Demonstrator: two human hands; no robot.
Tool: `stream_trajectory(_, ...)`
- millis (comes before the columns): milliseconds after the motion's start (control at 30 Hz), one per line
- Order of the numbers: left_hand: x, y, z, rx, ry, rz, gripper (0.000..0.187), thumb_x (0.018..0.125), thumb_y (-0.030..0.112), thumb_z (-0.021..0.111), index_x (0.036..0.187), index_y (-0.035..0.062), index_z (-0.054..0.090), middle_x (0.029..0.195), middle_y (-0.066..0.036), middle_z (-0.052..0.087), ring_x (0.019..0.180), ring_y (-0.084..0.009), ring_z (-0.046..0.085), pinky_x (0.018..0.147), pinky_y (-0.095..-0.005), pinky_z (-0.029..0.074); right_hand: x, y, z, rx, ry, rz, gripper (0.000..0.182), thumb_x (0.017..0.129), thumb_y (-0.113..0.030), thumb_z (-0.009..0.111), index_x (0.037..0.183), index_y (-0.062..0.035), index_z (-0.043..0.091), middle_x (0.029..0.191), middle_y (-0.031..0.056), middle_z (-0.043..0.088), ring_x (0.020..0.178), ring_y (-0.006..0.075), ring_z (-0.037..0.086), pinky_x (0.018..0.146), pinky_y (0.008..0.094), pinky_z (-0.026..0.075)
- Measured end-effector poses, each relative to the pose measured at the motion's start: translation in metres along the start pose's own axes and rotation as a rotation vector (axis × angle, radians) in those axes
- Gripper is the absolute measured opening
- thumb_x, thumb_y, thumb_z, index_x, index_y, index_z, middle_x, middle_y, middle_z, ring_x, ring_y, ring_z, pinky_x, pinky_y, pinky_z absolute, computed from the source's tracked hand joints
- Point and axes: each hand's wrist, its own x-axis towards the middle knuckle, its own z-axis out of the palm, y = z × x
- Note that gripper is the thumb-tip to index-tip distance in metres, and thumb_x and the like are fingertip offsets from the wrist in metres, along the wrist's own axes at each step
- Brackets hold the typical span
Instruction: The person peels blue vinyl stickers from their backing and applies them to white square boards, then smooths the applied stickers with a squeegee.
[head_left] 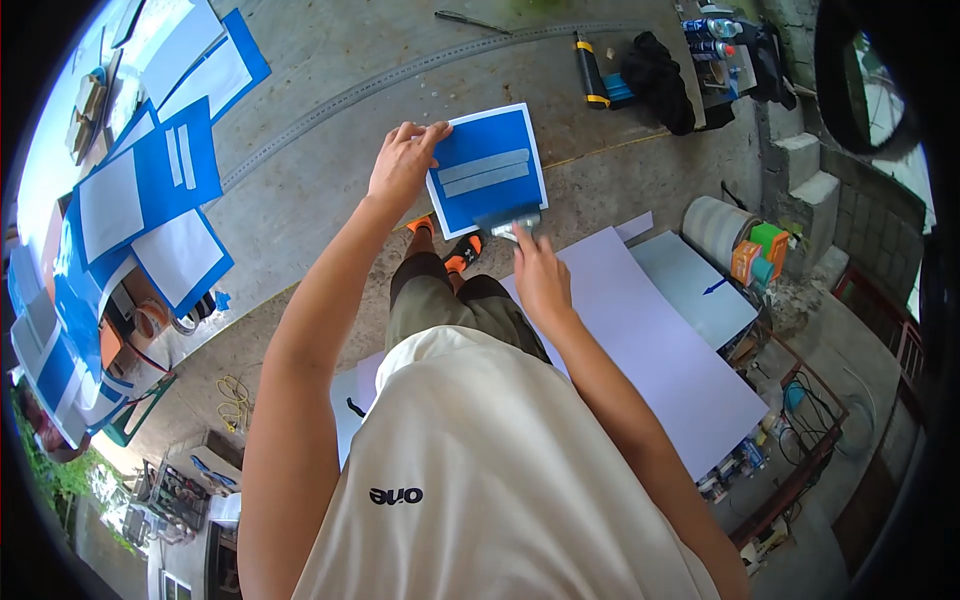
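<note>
A blue panel (487, 205) with a white border and two pale grey strips lies at the edge of the grey work surface. My left hand (408, 160) rests on its upper left corner, fingers bent over the edge. Near the panel's lower right edge, my right hand (541, 268) grips a flat scraper-like tool (508, 220) that is partly blurred by motion. The tool's wide blade overlaps the lower edge of the blue area.
Blue and white sheets (150, 190) are piled at the left. A long metal ruler (330, 98) curves across the work surface (330, 150). A black-yellow cutter (590, 72) and black cloth (660, 85) lie at upper right. Large pale sheets (640, 340) sit right of my legs.
</note>
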Motion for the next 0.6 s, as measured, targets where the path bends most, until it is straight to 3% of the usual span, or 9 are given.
stream_trajectory(67,0.0,0.001,0.0,0.008,-0.007,-0.009,0.057,0.085,0.003,0.068,0.139,0.0156,0.052,0.134,0.0,0.068,0.123,-0.0263,0.057,0.106,-0.0408,0.043,-0.015,0.007,-0.004,-0.039,-0.153,0.081,0.038,0.1,-0.015,0.057,0.138,-0.0144,0.06,0.103,0.0211,0.062,0.087,0.0461,0.066,0.077,0.0534,0.054)
stream_trajectory(133,0.001,0.002,0.0,0.019,-0.021,-0.014,0.057,0.085,0.003,0.067,0.139,0.0157,0.052,0.135,0.0,0.068,0.123,-0.0264,0.056,0.107,-0.041,0.043,-0.005,0.004,-0.015,-0.031,-0.141,0.074,0.038,0.1,-0.016,0.057,0.138,-0.0143,0.06,0.103,0.0207,0.062,0.09,0.0454,0.066,0.079,0.0522,0.054)
stream_trajectory(200,0.0,0.002,0.0,0.013,-0.012,-0.003,0.056,0.085,0.004,0.068,0.138,0.0157,0.052,0.134,0.0,0.068,0.123,-0.0265,0.057,0.107,-0.0413,0.042,0.025,-0.007,-0.03,0.025,0.064,-0.024,0.038,0.1,-0.016,0.058,0.138,-0.0144,0.06,0.104,0.0213,0.063,0.093,0.0449,0.065,0.08,0.0518,0.054)
stream_trajectory(300,0.0,0.002,0.004,0.042,-0.018,-0.022,0.055,0.085,0.003,0.068,0.137,0.0155,0.054,0.132,0.0,0.069,0.123,-0.0263,0.057,0.108,-0.0414,0.041,0.065,-0.001,-0.027,0.004,0.098,-0.036,0.039,0.1,-0.016,0.058,0.138,-0.0147,0.06,0.103,0.0222,0.063,0.093,0.0451,0.065,0.079,0.052,0.053)
stream_trajectory(600,-0.005,0.015,0.004,0.058,0.012,-0.075,0.062,0.083,-0.004,0.066,0.14,0.0157,0.053,0.127,-0.009,0.069,0.128,-0.0295,0.054,0.109,-0.0433,0.039,-0.023,0.068,-0.009,0.044,-0.017,0.073,0.04,0.097,-0.014,0.06,0.136,-0.0148,0.063,0.105,0.0229,0.067,0.097,0.044,0.065,0.086,0.0504,0.053)
